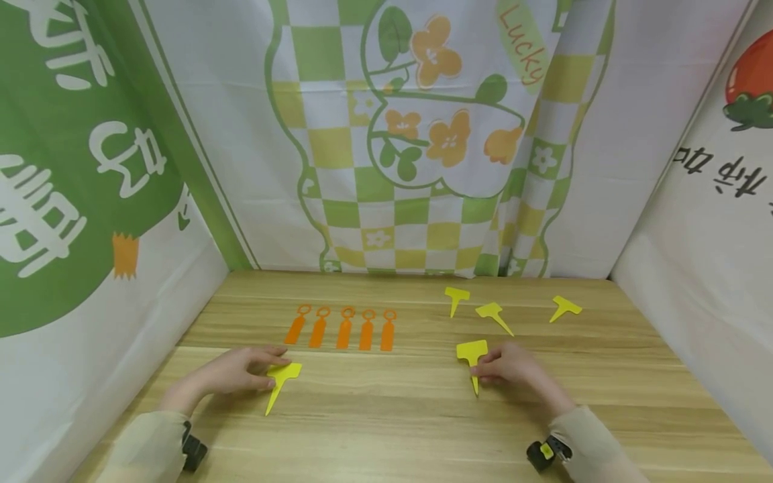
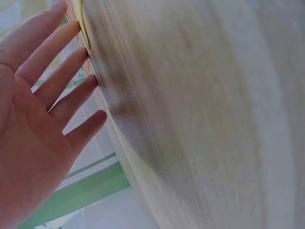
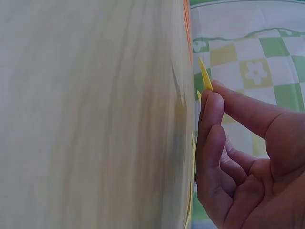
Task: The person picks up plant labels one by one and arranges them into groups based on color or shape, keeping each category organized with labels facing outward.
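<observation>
On the left, a yellow T-shaped plant label (image 1: 285, 373) lies on the wooden table. The fingers and thumb of my left hand (image 1: 241, 371) are at the left part of its head. The left wrist view has that hand's fingers spread and mostly straight, fingertips at the table surface. My right hand (image 1: 513, 365) pinches a second yellow T-shaped plant label (image 1: 473, 350) by its stem, between thumb and index finger. In the right wrist view this label (image 3: 205, 75) is seen edge-on and raised off the table.
Behind my right hand lie three more yellow plant labels, one near the back (image 1: 457, 296), one in the middle (image 1: 492, 311) and one farther right (image 1: 565, 306). Several orange tags with ring tops (image 1: 345, 332) form a row left of centre. Printed curtains (image 1: 423, 221) enclose the table (image 1: 374, 429).
</observation>
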Tool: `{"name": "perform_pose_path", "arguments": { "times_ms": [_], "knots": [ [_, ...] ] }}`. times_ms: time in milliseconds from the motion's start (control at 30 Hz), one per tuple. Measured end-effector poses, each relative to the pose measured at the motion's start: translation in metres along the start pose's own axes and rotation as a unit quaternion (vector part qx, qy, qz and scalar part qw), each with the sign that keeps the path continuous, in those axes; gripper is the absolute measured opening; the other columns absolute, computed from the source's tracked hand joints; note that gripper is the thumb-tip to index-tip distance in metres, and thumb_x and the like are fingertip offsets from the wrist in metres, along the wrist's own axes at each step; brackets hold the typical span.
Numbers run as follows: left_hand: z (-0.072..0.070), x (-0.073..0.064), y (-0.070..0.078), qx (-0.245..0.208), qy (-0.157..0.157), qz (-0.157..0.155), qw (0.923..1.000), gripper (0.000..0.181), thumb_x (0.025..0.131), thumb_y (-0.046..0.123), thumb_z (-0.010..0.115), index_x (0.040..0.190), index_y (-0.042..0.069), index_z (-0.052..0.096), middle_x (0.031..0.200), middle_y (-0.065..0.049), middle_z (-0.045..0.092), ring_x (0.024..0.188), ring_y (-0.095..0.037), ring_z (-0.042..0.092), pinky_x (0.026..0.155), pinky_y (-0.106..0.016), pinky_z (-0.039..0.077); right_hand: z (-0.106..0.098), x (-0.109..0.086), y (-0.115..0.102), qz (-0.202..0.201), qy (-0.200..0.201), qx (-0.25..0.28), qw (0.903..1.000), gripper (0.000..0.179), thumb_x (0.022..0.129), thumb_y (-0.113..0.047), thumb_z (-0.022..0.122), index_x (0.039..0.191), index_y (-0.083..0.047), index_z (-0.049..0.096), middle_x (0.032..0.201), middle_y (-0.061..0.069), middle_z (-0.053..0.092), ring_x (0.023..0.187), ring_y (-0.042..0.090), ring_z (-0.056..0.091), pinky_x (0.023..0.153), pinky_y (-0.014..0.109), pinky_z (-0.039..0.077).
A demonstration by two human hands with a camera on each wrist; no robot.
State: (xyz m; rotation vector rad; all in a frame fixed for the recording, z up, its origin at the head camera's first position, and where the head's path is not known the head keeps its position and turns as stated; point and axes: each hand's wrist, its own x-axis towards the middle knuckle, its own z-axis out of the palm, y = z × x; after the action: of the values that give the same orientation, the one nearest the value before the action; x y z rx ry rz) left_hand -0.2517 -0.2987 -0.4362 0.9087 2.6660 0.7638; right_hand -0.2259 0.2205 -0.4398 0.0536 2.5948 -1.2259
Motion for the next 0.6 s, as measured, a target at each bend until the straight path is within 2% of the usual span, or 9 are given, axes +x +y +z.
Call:
{"name": "perform_pose_path", "arguments": {
  "times_ms": [167, 400, 600],
  "knots": [
    [0.000, 0.000, 0.000, 0.001, 0.002, 0.002, 1.0000, 0.046, 0.084, 0.033, 0.070, 0.124, 0.011, 0.063, 0.142, -0.019, 0.047, 0.130, -0.048, 0.039, 0.101, -0.067, 0.030, 0.009, 0.003, -0.009, -0.009, -0.021, 0.035, 0.9991, 0.021, 0.077, -0.022, 0.078, 0.080, -0.002, 0.070, 0.063, -0.004, 0.062, 0.058, 0.005, 0.055, 0.052, 0.018, 0.041],
    [-0.001, 0.000, 0.001, -0.002, -0.002, 0.000, 1.0000, 0.047, 0.084, 0.034, 0.069, 0.125, 0.011, 0.062, 0.142, -0.019, 0.046, 0.131, -0.048, 0.037, 0.101, -0.068, 0.030, 0.025, 0.007, -0.019, -0.028, -0.033, 0.016, 0.9989, 0.019, 0.077, -0.022, 0.078, 0.075, -0.004, 0.072, 0.058, -0.006, 0.061, 0.053, 0.003, 0.052, 0.051, 0.016, 0.037],
    [-0.001, 0.000, 0.000, -0.003, -0.004, 0.000, 1.0000, 0.048, 0.084, 0.035, 0.069, 0.125, 0.011, 0.062, 0.143, -0.019, 0.046, 0.131, -0.048, 0.037, 0.101, -0.068, 0.030, 0.037, 0.012, -0.028, -0.028, -0.039, 0.018, 0.9987, 0.020, 0.074, -0.022, 0.081, 0.075, -0.004, 0.071, 0.058, -0.005, 0.063, 0.053, 0.003, 0.056, 0.050, 0.016, 0.040]
  ]
}}
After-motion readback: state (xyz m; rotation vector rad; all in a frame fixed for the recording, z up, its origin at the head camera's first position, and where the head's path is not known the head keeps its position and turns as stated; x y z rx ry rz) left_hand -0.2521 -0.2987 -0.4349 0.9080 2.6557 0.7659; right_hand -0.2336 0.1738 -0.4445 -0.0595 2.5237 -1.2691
